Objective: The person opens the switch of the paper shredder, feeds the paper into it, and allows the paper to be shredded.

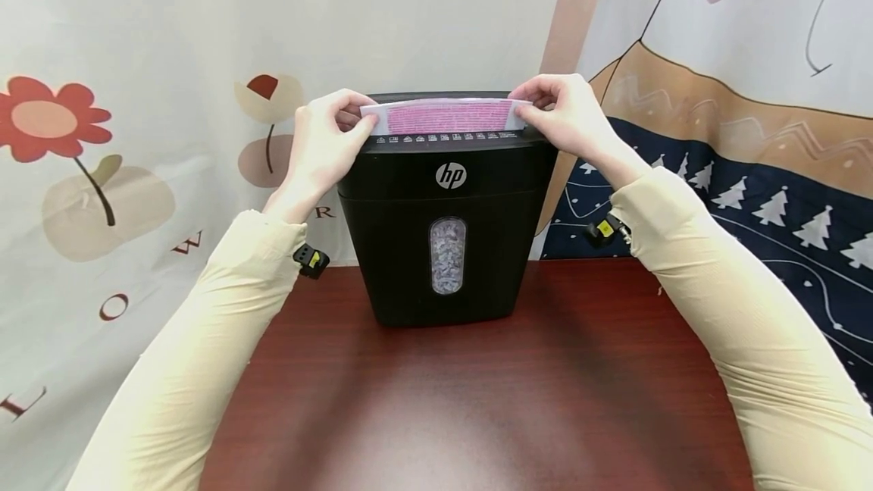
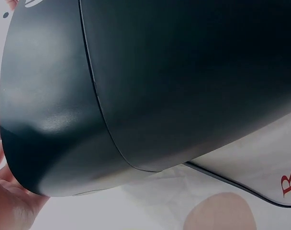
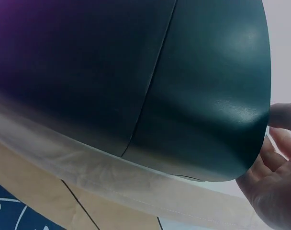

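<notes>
A black paper shredder (image 1: 402, 248) with an hp logo stands upright on the table. A sheet of paper (image 1: 446, 117) with pink print and white margins rises from the slot in its top. My left hand (image 1: 326, 141) pinches the left edge of the sheet between thumb and fingers. At the opposite edge my right hand (image 1: 567, 114) pinches the sheet the same way. The wrist views mostly show the shredder's dark sides, with part of the left hand (image 2: 14, 203) and right hand (image 3: 277, 172) at its top end. The sheet's lower part is hidden inside the slot.
Paper shreds (image 1: 448, 256) show through the shredder's front window. The dark red wooden table (image 1: 436, 400) extends toward me. Behind the shredder hangs a printed curtain (image 1: 409, 14), and a black cord (image 2: 231, 183) runs from the shredder's back.
</notes>
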Available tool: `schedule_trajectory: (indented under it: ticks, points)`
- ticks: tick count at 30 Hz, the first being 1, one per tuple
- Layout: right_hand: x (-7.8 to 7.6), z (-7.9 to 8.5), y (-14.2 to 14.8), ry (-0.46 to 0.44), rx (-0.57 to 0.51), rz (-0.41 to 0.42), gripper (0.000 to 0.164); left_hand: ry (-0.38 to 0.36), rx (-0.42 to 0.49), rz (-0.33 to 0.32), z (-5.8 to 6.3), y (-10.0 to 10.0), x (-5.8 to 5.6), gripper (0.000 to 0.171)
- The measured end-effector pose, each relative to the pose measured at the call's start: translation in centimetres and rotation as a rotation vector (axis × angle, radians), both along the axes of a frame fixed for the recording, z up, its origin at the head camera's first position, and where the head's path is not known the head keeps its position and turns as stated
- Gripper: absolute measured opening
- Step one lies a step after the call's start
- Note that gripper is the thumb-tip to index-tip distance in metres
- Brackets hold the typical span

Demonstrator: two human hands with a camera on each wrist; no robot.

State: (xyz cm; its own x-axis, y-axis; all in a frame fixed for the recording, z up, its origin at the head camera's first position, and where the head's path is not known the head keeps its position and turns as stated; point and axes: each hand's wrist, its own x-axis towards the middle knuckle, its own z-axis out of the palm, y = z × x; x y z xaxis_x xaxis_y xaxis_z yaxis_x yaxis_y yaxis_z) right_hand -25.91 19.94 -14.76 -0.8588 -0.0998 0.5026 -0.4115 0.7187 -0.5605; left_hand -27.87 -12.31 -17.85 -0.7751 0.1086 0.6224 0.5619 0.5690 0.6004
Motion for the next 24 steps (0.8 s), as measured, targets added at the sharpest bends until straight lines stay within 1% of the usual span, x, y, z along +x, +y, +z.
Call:
schedule_trajectory:
  ticks: [4,8,12,18,24]
  points:
    - [0.1,-0.1,-0.1,-0.005,0.036,0.000,0.024,0.021,-0.013,0.001,-0.1,0.0,0.2,0.021]
    - [0.2,0.0,0.0,-0.013,0.073,-0.014,0.024,0.049,-0.042,-0.005,0.0,0.1,0.3,0.020]
    - [0.3,-0.2,0.1,-0.013,0.083,-0.022,0.023,0.051,-0.062,-0.019,0.1,0.3,0.3,0.021]
    - [0.7,-0.6,0.2,0.011,0.093,-0.015,0.025,0.063,-0.039,-0.007,-0.1,0.3,0.4,0.024]
    - [2.0,-1.0,0.6,0.033,0.098,-0.007,0.033,0.149,-0.048,0.009,-0.8,-0.3,0.9,0.028]
